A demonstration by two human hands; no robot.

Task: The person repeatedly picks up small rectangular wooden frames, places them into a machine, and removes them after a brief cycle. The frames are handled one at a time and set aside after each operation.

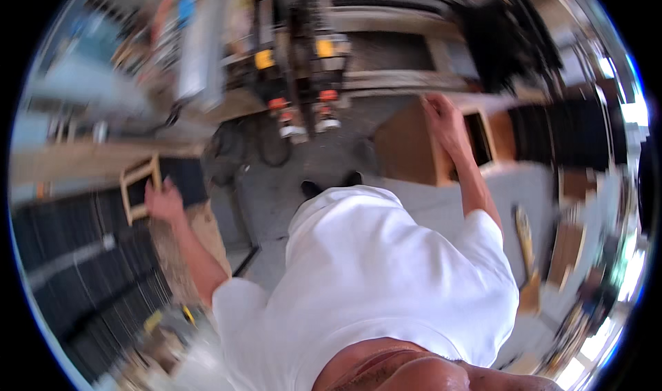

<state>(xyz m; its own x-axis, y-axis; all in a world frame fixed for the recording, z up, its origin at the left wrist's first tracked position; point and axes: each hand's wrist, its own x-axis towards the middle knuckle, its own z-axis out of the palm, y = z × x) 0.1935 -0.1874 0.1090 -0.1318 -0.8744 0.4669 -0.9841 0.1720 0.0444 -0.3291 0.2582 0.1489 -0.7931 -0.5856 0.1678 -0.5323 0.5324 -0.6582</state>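
Observation:
Out to the left, my left hand (164, 201) has its fingers closed on one bar of a small pale wooden frame (128, 201). The frame is tilted, beside stacks of dark panels (83, 225). On the right, my right hand (447, 125) is above a brown box (407, 146), its fingers curled. Blur hides what those fingers hold, if anything, and I cannot tell whether they touch the box. One side of the box shows a dark opening.
Ahead is a machine (293, 53) with two dark uprights, yellow blocks and red fittings. Black panels (562, 132) are stacked at the right, with a yellow-handled tool (524, 236) on the grey floor (310, 132) nearer me. A brown board (186, 249) lies by my left forearm.

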